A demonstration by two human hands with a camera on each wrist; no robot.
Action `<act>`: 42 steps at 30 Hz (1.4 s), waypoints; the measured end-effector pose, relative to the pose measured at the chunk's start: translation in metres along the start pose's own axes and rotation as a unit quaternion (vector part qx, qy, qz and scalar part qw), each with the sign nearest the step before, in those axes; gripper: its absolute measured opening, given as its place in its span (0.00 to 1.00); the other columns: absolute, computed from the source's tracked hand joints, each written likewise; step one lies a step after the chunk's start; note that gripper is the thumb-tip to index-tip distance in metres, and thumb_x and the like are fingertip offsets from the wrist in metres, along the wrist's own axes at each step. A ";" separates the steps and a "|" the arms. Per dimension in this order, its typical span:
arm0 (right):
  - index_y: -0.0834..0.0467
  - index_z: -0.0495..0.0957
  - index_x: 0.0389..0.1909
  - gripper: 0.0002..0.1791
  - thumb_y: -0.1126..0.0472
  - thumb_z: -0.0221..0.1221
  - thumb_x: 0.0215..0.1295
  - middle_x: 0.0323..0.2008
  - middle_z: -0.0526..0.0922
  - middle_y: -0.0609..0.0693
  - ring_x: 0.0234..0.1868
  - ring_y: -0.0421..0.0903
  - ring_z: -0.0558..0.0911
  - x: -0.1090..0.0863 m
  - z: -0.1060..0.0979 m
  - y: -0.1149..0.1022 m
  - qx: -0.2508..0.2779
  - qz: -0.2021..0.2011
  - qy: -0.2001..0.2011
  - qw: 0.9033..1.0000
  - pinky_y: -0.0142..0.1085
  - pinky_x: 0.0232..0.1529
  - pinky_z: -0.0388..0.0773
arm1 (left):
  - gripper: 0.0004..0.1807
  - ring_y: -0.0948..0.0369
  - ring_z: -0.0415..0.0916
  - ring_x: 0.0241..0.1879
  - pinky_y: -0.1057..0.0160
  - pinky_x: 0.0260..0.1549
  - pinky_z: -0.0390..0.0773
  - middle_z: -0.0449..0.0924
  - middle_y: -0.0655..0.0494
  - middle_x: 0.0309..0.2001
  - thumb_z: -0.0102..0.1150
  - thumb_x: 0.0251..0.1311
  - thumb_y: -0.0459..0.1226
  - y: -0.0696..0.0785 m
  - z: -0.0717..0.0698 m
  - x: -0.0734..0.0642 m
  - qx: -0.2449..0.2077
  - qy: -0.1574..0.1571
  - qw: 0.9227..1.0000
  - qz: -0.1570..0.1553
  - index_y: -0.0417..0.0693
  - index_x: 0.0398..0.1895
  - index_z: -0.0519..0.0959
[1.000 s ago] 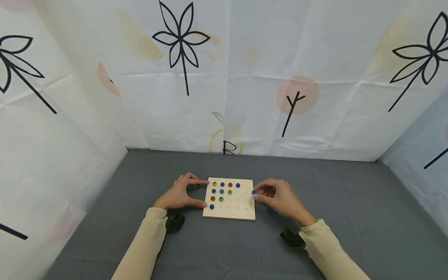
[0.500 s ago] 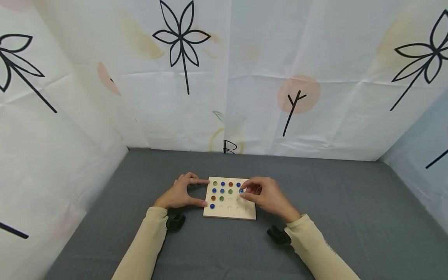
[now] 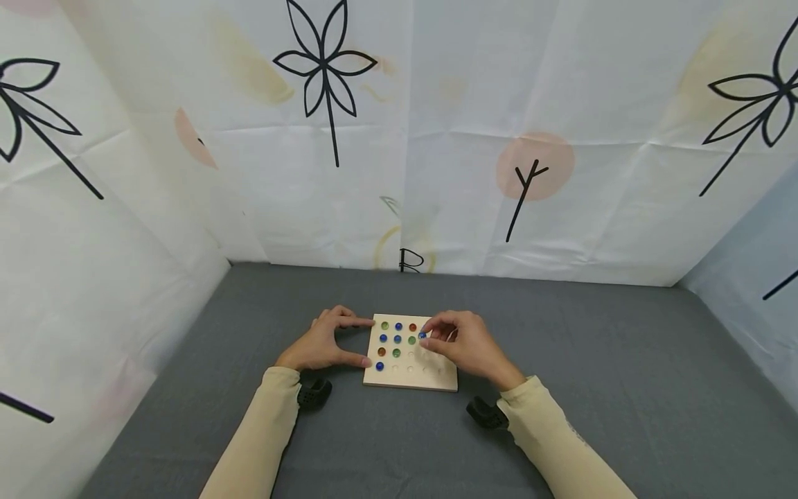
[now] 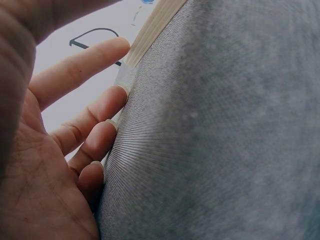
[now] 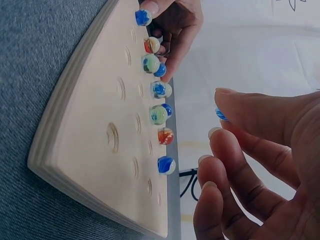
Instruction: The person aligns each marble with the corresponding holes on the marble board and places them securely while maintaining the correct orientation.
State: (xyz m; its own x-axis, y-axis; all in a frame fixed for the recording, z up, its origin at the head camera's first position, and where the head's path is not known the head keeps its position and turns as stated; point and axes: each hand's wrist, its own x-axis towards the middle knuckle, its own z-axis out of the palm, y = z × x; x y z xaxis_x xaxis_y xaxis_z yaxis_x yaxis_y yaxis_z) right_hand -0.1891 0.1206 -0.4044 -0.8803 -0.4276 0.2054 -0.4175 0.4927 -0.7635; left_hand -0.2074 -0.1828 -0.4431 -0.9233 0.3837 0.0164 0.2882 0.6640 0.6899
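Observation:
A pale wooden board (image 3: 436, 380) with rows of round hollows lies on the grey cloth, with glass marbles in its upper and left hollows. My left hand (image 3: 324, 341) is at the board's left side, thumb and index finger spread and touching its edge near the corners. In the left wrist view the other fingers rest on the cloth. Between thumb and index finger my right hand (image 3: 464, 343) pinches a blue marble (image 5: 220, 114), held above the board by the second row. A green marble (image 3: 412, 340) sits in the hollow just left of it. The right hand covers the board's upper right hollows.
Grey cloth (image 3: 592, 360) spreads around the board. White printed fabric walls (image 3: 449, 208) stand behind and at both sides. Each wrist carries a black camera; the right one (image 3: 486, 414) is just off the board's lower right corner.
From the right of the board, my right hand has moved left over it with the blue marble. My left hand has stayed at the board's left edge.

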 end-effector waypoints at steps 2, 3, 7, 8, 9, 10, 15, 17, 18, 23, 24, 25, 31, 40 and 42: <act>0.59 0.87 0.39 0.05 0.64 0.70 0.63 0.27 0.80 0.43 0.27 0.42 0.77 0.002 0.000 0.002 0.000 0.004 0.003 1.000 0.35 0.29 0.76 | 0.40 0.50 0.63 0.58 0.35 0.59 0.64 0.71 0.51 0.58 0.82 0.44 0.54 0.000 0.000 0.000 0.001 0.000 1.000 -0.002 0.60 0.64 0.81; 0.59 0.87 0.39 0.05 0.64 0.70 0.63 0.27 0.80 0.44 0.27 0.42 0.77 0.002 0.000 0.002 0.001 0.007 0.005 1.000 0.35 0.29 0.76 | 0.40 0.50 0.63 0.58 0.35 0.59 0.64 0.70 0.51 0.58 0.82 0.44 0.54 0.000 0.000 0.000 0.001 -0.001 1.000 -0.003 0.60 0.64 0.81; 0.59 0.87 0.39 0.05 0.64 0.70 0.63 0.27 0.80 0.44 0.28 0.43 0.78 0.004 -0.002 0.006 -0.001 0.016 0.009 1.000 0.36 0.30 0.76 | 0.40 0.50 0.63 0.58 0.35 0.59 0.64 0.71 0.51 0.58 0.82 0.44 0.54 0.000 0.000 0.000 0.002 -0.002 1.000 -0.004 0.60 0.64 0.81; 0.59 0.87 0.40 0.05 0.64 0.70 0.64 0.27 0.81 0.45 0.28 0.43 0.78 0.004 -0.002 0.007 -0.002 0.018 0.009 1.000 0.36 0.30 0.76 | 0.40 0.50 0.63 0.58 0.36 0.58 0.65 0.71 0.51 0.58 0.82 0.44 0.54 0.000 0.000 0.000 0.002 -0.002 1.000 -0.003 0.60 0.64 0.81; 0.59 0.87 0.40 0.06 0.64 0.70 0.64 0.28 0.81 0.45 0.28 0.43 0.78 0.004 -0.003 0.008 -0.003 0.022 0.010 1.000 0.36 0.30 0.76 | 0.40 0.50 0.63 0.58 0.36 0.58 0.65 0.71 0.51 0.57 0.82 0.44 0.54 0.000 0.000 0.000 0.001 -0.002 1.000 -0.002 0.60 0.64 0.81; 0.60 0.87 0.40 0.06 0.63 0.70 0.64 0.28 0.81 0.45 0.28 0.43 0.78 0.005 -0.003 0.009 -0.003 0.024 0.011 1.000 0.36 0.31 0.76 | 0.40 0.50 0.63 0.58 0.36 0.58 0.65 0.71 0.51 0.57 0.82 0.44 0.54 0.000 0.000 0.000 0.000 -0.002 1.000 -0.002 0.60 0.64 0.81; 0.61 0.87 0.41 0.08 0.63 0.70 0.64 0.28 0.81 0.46 0.29 0.43 0.78 0.007 -0.006 0.015 -0.006 0.044 0.020 0.999 0.36 0.30 0.76 | 0.39 0.49 0.63 0.59 0.35 0.58 0.65 0.70 0.51 0.58 0.82 0.44 0.54 0.001 0.000 0.000 -0.002 -0.004 1.000 0.001 0.60 0.64 0.81; 0.61 0.87 0.41 0.07 0.63 0.70 0.63 0.28 0.81 0.46 0.28 0.43 0.78 0.008 -0.007 0.018 -0.009 0.052 0.025 0.998 0.37 0.30 0.77 | 0.40 0.49 0.63 0.59 0.35 0.59 0.65 0.70 0.51 0.58 0.82 0.44 0.54 0.000 0.000 0.000 -0.003 -0.005 1.000 0.002 0.60 0.64 0.81; 0.60 0.87 0.41 0.07 0.63 0.70 0.63 0.28 0.81 0.46 0.28 0.43 0.78 0.009 -0.008 0.020 -0.011 0.054 0.028 0.998 0.37 0.29 0.77 | 0.40 0.49 0.63 0.59 0.35 0.59 0.65 0.70 0.51 0.58 0.82 0.44 0.54 0.000 0.000 0.000 -0.003 -0.005 1.000 0.003 0.60 0.64 0.81; 0.60 0.87 0.41 0.07 0.63 0.70 0.63 0.28 0.81 0.46 0.28 0.43 0.78 0.011 -0.011 0.024 -0.023 0.061 0.039 0.997 0.38 0.29 0.77 | 0.39 0.49 0.63 0.60 0.35 0.60 0.63 0.70 0.51 0.58 0.82 0.44 0.53 -0.001 0.000 0.000 -0.003 -0.004 1.000 0.007 0.60 0.64 0.81; 0.60 0.87 0.41 0.07 0.63 0.70 0.64 0.28 0.81 0.47 0.28 0.43 0.78 0.011 -0.012 0.025 -0.025 0.060 0.041 0.997 0.38 0.29 0.76 | 0.39 0.49 0.63 0.59 0.35 0.60 0.63 0.70 0.51 0.58 0.82 0.44 0.53 -0.001 0.000 0.000 -0.004 -0.003 1.000 0.008 0.60 0.64 0.81; 0.60 0.87 0.41 0.07 0.63 0.70 0.64 0.28 0.81 0.47 0.28 0.44 0.78 0.012 -0.013 0.025 -0.026 0.061 0.043 0.997 0.38 0.29 0.76 | 0.39 0.49 0.63 0.59 0.34 0.60 0.62 0.70 0.51 0.58 0.82 0.44 0.53 -0.001 0.000 0.000 -0.004 -0.003 1.000 0.009 0.60 0.64 0.81; 0.61 0.87 0.41 0.08 0.62 0.70 0.64 0.30 0.82 0.48 0.29 0.44 0.79 0.014 -0.018 0.031 -0.031 0.067 0.046 0.996 0.39 0.31 0.77 | 0.40 0.49 0.63 0.59 0.34 0.61 0.60 0.71 0.51 0.58 0.82 0.44 0.53 -0.002 0.000 0.000 -0.004 -0.002 1.000 0.012 0.59 0.64 0.81; 0.61 0.87 0.42 0.09 0.61 0.70 0.65 0.30 0.82 0.48 0.29 0.44 0.78 0.015 -0.016 0.035 -0.037 0.089 0.035 0.995 0.37 0.29 0.75 | 0.40 0.49 0.63 0.59 0.35 0.59 0.65 0.70 0.52 0.58 0.82 0.44 0.54 -0.002 -0.001 -0.001 -0.007 -0.003 1.000 0.007 0.60 0.65 0.81; 0.61 0.87 0.41 0.08 0.62 0.70 0.64 0.29 0.82 0.48 0.29 0.44 0.78 0.016 -0.016 0.035 -0.038 0.094 0.035 0.994 0.37 0.29 0.74 | 0.40 0.49 0.63 0.59 0.35 0.59 0.64 0.70 0.52 0.58 0.82 0.44 0.54 -0.002 -0.001 -0.001 -0.006 -0.003 1.000 0.005 0.60 0.65 0.81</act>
State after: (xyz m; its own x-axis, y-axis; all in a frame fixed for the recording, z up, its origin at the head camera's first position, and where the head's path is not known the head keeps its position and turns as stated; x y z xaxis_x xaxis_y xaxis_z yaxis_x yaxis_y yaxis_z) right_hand -0.2210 0.1427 -0.4182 -0.9569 -0.2696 0.1076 -0.2572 0.6157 -0.7449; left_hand -0.2074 -0.1856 -0.4438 -0.9186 0.3949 0.0188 0.2945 0.6518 0.6989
